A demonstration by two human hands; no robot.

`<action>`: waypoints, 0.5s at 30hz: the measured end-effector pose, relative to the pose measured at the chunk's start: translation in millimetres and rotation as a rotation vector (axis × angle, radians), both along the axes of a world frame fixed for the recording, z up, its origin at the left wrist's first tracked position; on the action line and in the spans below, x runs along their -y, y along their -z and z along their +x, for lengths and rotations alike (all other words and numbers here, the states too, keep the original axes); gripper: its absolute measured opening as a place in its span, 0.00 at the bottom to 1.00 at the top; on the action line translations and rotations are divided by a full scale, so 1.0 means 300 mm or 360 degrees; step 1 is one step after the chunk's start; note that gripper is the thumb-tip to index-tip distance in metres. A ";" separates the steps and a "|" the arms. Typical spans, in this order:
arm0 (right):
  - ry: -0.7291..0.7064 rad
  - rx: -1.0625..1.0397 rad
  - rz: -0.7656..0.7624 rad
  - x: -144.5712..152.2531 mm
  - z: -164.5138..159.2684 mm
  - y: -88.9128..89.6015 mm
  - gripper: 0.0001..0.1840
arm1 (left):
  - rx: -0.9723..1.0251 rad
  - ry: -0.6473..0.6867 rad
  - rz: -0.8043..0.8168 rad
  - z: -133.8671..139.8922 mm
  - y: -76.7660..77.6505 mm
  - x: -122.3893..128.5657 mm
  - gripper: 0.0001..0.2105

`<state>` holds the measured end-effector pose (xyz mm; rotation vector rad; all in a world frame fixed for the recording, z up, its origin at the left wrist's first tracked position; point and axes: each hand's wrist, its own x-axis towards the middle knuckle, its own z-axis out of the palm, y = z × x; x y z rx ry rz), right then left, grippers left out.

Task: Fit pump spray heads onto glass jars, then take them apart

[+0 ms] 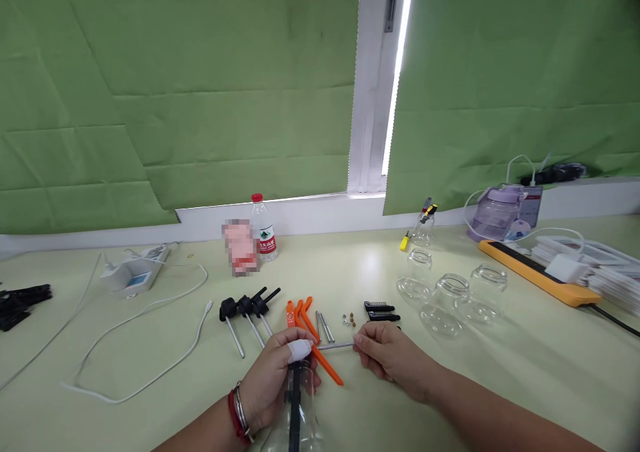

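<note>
My left hand (275,372), a white wrap on its thumb, is closed around the black-topped neck of a clear bottle (309,422). An orange lever (327,365) sticks out to the right at the bottle's top. Between finger and thumb, my right hand (390,357) pinches a thin metal rod (337,347); its left end meets the orange lever, and whether it is inserted I cannot tell. Just beyond lie several orange levers (302,313), metal rods (326,327), small metal parts (349,320) and black pieces with springs (380,311). Black heads with metal tubes (245,307) lie left of these.
Clear glass jars (442,312) stand at the right, near a yellow-handled tool (405,241). An orange power strip (537,273) and a purple jug (495,212) are farther right. A water bottle (265,232) stands at the back; a white cable (150,305) curls across the left.
</note>
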<state>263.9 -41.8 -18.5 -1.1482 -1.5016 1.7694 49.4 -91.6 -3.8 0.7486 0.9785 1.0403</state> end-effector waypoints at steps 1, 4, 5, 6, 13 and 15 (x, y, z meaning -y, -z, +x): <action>-0.0002 -0.0025 0.0008 -0.001 0.001 0.002 0.18 | -0.0007 0.0000 -0.0003 0.000 0.000 0.000 0.08; 0.0003 -0.0047 0.0002 -0.003 0.001 0.007 0.18 | -0.0008 -0.0007 -0.0007 -0.001 -0.001 -0.001 0.08; 0.0009 -0.0032 -0.0009 -0.003 0.001 0.008 0.19 | -0.0009 -0.0008 -0.0005 0.000 -0.002 -0.001 0.07; 0.0015 -0.0016 -0.0017 -0.003 0.001 0.009 0.20 | -0.0014 -0.0007 -0.0005 0.000 -0.003 -0.001 0.07; 0.0009 -0.0083 0.0032 -0.004 0.008 0.014 0.16 | -0.0059 -0.0028 -0.0028 0.006 -0.016 0.003 0.07; -0.0004 -0.0083 0.0034 -0.004 0.007 0.017 0.15 | -0.0058 -0.0030 -0.0024 0.005 -0.017 0.003 0.07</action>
